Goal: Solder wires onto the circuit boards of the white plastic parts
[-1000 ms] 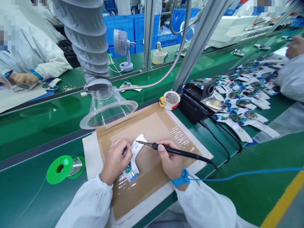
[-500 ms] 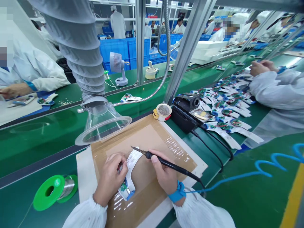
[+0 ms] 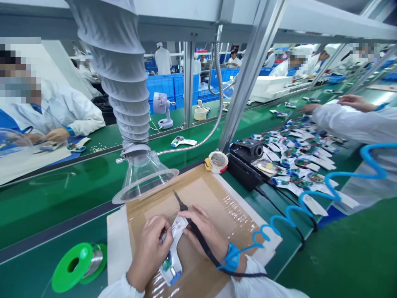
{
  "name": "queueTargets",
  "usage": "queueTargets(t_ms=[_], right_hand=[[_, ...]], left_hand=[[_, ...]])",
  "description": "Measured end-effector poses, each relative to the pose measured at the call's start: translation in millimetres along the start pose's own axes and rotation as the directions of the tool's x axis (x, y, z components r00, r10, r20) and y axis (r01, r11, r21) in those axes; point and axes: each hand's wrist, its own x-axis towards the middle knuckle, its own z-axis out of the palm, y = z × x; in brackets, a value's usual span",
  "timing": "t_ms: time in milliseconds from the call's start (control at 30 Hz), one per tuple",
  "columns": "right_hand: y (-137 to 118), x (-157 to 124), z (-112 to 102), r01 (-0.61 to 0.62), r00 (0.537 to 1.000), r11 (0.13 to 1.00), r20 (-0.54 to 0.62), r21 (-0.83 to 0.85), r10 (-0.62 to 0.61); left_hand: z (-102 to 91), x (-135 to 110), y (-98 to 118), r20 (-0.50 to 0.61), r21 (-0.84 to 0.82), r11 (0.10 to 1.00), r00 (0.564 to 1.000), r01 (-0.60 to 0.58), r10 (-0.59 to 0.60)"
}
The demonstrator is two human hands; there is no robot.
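Observation:
A white plastic housing (image 3: 176, 248) with a green circuit board and a blue end lies on the taped cardboard mat (image 3: 198, 269). My left hand (image 3: 151, 248) is closed beside its left edge, fingertips pinched; whatever they hold is hidden. In my right hand (image 3: 206, 231) is a soldering iron (image 3: 198, 236), its tip pointing up and away, above the mat beyond the housing. The fingers of that hand also lie close to the housing's upper end. Whether they touch it I cannot tell. A blue wrist strap (image 3: 231, 257) with a coiled cord circles my right wrist.
A green solder spool (image 3: 72, 267) stands at left. A clear fume hood (image 3: 145, 182) hangs over the mat's far left corner. Behind the mat are a tip-cleaning pot (image 3: 218, 160) and a black soldering station (image 3: 245, 169). Many similar housings (image 3: 297, 161) are piled at right, near a co-worker's arms.
My right hand has moved left toward the housing, and the iron has swung to point more steeply away. The whole view has shifted. The co-worker's hands at right have moved apart and reach leftward.

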Motion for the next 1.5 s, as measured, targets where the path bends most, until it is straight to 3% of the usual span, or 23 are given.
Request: queueTargets(t_ms=[267, 633, 900, 1500], right_hand=[[1, -4, -1, 0.022, 0.999, 1.0, -0.029, -0.011, -0.023], [0, -7, -1, -0.002, 0.999, 1.0, -0.041, -0.026, 0.001], [-1, -6, -2, -0.019, 0.999, 1.0, -0.032, -0.018, 0.018], [-3, -6, -5, -0.008, 1.0, 1.0, -0.025, 0.007, 0.008]], left_hand=[[-7.3, 3, 4, 0.002, -0.039, 0.999, 0.999, -0.035, 0.035], [-16.7, 4, 4, 0.197, -0.148, 0.986, 0.98, 0.071, -0.041], [-12.1, 5, 6, 0.129, -0.092, 0.993, 0.99, 0.073, -0.061], [-10.6, 7, 3, 0.13, -0.047, 0.999, 0.991, 0.014, -0.008]])
